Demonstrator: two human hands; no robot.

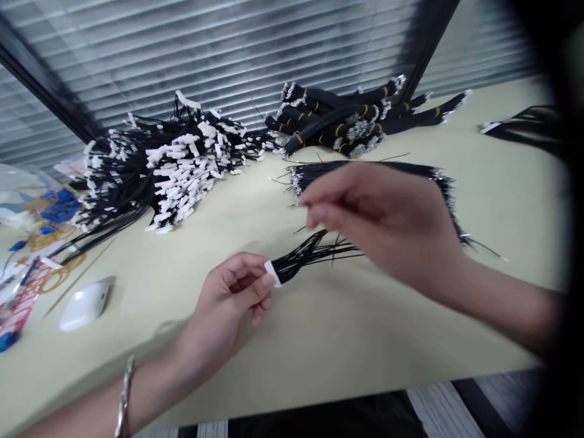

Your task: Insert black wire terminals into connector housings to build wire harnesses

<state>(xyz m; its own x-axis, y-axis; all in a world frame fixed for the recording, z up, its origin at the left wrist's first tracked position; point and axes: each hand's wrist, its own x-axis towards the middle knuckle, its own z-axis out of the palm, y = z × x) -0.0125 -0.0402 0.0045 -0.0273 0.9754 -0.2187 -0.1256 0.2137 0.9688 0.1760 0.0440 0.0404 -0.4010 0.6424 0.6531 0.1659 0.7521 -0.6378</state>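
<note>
My left hand pinches a white connector between thumb and fingers. From the connector a bundle of thin black wires fans out to the right, low over the table. Above those wires is my right hand, its thumb and forefinger pressed together; whatever is between the fingertips, if anything, is too small to make out. Behind the right hand lies a flat stack of black wires with bare metal ends, partly covered by the hand.
At the back left is a heap of black cables with white connectors. Bundles of black wire with yellow bands are piled at the back. A white rounded case, a thin stick and rubber bands lie at left.
</note>
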